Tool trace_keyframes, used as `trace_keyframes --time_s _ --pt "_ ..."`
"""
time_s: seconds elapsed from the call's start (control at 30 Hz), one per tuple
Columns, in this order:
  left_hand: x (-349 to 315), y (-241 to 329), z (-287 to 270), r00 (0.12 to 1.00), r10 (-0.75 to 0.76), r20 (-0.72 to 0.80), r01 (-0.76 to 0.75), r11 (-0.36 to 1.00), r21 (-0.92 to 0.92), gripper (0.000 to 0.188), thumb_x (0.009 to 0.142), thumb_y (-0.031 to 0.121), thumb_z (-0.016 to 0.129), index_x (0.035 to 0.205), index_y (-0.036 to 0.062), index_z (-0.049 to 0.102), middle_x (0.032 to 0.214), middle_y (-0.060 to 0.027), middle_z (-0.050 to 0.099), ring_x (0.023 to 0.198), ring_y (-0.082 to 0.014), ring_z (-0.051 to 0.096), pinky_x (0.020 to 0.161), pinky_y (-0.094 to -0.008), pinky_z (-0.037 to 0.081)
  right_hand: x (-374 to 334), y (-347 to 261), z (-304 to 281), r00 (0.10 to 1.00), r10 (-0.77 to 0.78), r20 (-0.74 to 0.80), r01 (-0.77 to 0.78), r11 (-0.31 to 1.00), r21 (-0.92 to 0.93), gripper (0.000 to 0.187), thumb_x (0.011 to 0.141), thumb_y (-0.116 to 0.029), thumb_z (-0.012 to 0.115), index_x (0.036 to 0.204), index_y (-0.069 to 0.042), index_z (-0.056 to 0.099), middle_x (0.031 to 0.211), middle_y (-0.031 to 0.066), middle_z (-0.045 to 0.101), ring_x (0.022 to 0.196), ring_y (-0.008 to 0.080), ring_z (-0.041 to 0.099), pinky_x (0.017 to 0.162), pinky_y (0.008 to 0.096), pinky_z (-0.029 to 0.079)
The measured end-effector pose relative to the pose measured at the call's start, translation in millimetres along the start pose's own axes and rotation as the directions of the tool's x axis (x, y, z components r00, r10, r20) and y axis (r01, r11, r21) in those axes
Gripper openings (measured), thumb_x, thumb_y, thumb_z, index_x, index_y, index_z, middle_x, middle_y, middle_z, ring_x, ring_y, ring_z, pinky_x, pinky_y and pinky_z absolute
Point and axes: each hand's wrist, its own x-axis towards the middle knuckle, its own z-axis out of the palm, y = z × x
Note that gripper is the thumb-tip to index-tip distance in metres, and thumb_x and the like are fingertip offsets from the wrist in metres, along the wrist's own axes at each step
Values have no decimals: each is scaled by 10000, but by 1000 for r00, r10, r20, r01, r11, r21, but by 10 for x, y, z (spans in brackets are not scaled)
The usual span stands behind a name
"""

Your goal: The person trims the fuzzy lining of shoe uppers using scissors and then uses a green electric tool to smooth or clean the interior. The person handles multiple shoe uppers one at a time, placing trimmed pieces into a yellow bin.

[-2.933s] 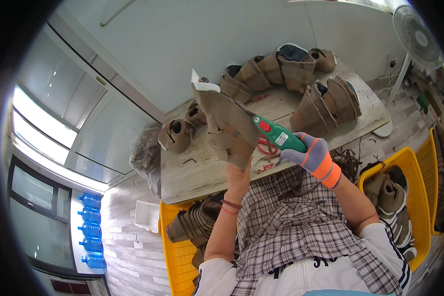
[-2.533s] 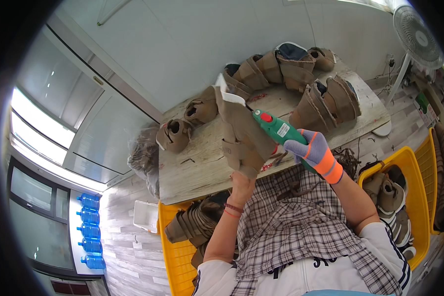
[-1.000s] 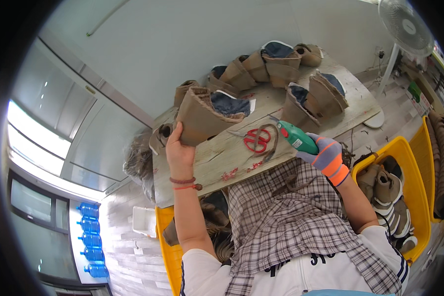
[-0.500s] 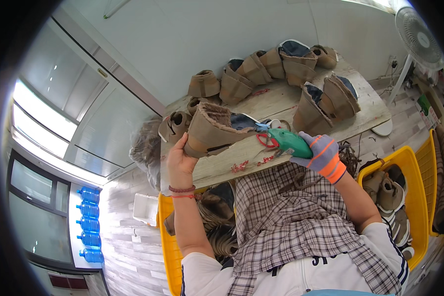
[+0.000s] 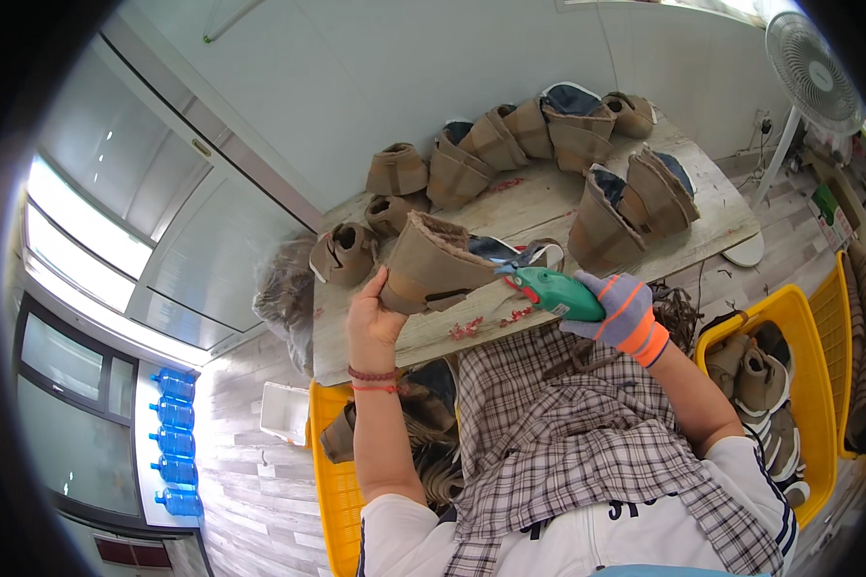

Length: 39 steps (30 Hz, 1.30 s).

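My bare left hand is closed round the side of a brown boot upper with a fleecy lining, holding it tilted above the near part of the table. In my right hand, which wears a grey and orange glove, are green electric scissors with a red part near the head. Their tip points left and meets the dark, white-edged end of the upper; whether the blades are closed on it is too small to tell.
More brown uppers line the back of the wooden table, with red scraps near its front edge. Yellow crates of uppers stand at either side of me. A white fan is at far right, blue water bottles at left.
The boot upper has shifted slightly right and tilted more upright in my left hand. My right hand has come a little lower and left with the scissors, whose tip stays at the upper's end.
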Motion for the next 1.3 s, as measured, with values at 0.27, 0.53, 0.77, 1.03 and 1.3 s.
trace_keyframes --time_s 0.27,0.53,0.77,1.03,1.3 --pt "-285 -204 159 992 88 88 -86 996 -24 363 925 66 497 1266 -44 444 1293 -173 507 1185 -311 494 1022 -469 391 97 -143 29 999 3 -47 5 986 168 585 610 -471 795 1041 -102 651 672 113 615 599 297 596 552 360 485" --pt "-531 -474 278 876 347 336 -375 927 21 409 912 35 502 1315 15 434 1346 -117 475 1238 -269 454 1072 -435 335 205 -246 45 992 123 15 -118 905 408 570 635 -444 798 1040 -68 659 725 117 659 638 255 648 598 322 511" --pt "-525 -691 230 771 476 422 -559 824 91 394 888 -16 527 1277 24 481 1297 -93 517 1200 -238 483 1049 -403 357 297 -273 22 974 201 102 -225 868 442 596 639 -470 798 1049 -62 656 717 106 670 610 199 661 590 290 520" --pt "-414 -853 103 704 518 486 -665 722 193 357 888 -32 541 1241 17 522 1257 -77 551 1150 -185 514 993 -353 387 379 -276 -2 957 251 149 -291 808 512 604 659 -456 798 1056 -28 643 726 102 685 625 147 673 594 261 533" --pt "-275 -974 -99 635 535 557 -757 291 585 222 871 13 606 1092 -14 596 1139 -71 573 1012 -168 540 870 -299 423 437 -274 -44 930 301 213 -368 749 551 586 695 -441 783 1069 -17 629 728 93 687 632 137 678 588 248 534"
